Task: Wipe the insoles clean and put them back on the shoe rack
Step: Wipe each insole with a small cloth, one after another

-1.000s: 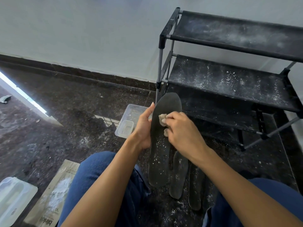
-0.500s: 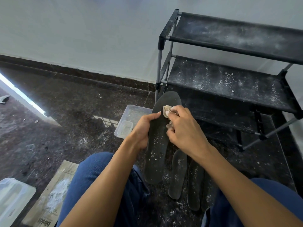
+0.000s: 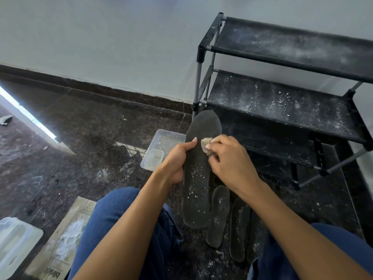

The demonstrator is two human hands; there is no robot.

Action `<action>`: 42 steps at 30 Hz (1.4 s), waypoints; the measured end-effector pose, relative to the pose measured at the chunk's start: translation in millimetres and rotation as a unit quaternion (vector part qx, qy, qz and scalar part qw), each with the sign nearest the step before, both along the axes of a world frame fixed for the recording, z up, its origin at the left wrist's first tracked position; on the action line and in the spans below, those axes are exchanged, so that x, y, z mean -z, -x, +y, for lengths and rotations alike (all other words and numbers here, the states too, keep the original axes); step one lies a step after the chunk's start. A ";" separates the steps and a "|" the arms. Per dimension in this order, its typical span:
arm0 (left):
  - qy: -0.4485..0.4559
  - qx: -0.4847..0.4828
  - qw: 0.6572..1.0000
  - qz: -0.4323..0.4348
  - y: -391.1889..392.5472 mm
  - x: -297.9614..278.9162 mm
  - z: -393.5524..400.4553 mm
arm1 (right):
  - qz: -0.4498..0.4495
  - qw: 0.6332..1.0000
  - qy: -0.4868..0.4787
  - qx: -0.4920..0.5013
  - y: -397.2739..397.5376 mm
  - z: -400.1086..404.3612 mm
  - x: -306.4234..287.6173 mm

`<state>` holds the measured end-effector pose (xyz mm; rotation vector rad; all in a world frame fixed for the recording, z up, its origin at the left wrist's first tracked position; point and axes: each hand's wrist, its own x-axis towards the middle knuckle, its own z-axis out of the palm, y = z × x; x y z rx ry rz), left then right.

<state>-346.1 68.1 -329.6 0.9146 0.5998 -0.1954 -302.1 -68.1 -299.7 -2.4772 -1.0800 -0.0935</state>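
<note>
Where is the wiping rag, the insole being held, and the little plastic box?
wiping rag (image 3: pixel 205 145), head view, on the crumpled wad showing.
held insole (image 3: pixel 198 178), head view, its speckled middle.
small plastic box (image 3: pixel 154 159), head view, its inside.

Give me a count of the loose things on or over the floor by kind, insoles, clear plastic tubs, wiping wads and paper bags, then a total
Insoles: 3 (held; on the floor; a fourth may be hidden)
Clear plastic tubs: 3 ()
Wiping wads: 1
Paper bags: 1
Total: 8

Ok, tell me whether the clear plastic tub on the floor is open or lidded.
Open. The clear plastic tub has no lid on; a smaller clear container sits at its near corner. White powder speckles its inside.
</note>
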 end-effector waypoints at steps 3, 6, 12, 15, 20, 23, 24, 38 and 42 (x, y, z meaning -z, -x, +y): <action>-0.002 0.000 1.000 0.013 0.6 1.0 2.1 | 0.083 0.996 0.015 -0.042 6.5 1.1 0.4; 0.004 -0.003 1.000 0.001 0.2 0.6 3.9 | 0.074 0.996 -0.057 -0.012 7.2 1.7 -2.1; 0.002 -0.016 1.000 -0.003 0.3 -0.1 3.0 | 0.037 0.999 0.002 0.012 5.3 -0.8 -0.1; 0.003 -0.021 1.000 -0.003 0.7 -1.1 2.6 | 0.109 0.994 -0.025 0.009 9.5 0.0 -1.2; -0.012 -0.038 0.999 -0.010 0.4 0.0 4.4 | 0.023 0.996 -0.074 0.051 4.1 0.6 -1.0; -0.011 -0.035 0.999 -0.009 -0.4 2.1 4.1 | 0.059 0.998 0.010 0.005 6.2 -0.4 2.4; -0.005 -0.029 1.000 -0.009 -0.6 3.4 3.7 | 0.084 0.996 0.024 -0.001 7.0 -0.9 3.0; -0.025 0.008 1.000 -0.001 -0.1 1.1 4.1 | 0.051 0.998 -0.037 0.031 7.2 1.7 0.6; -0.016 0.001 1.000 0.000 -1.2 2.8 7.3 | 0.117 0.993 -0.001 -0.016 12.6 1.0 -2.1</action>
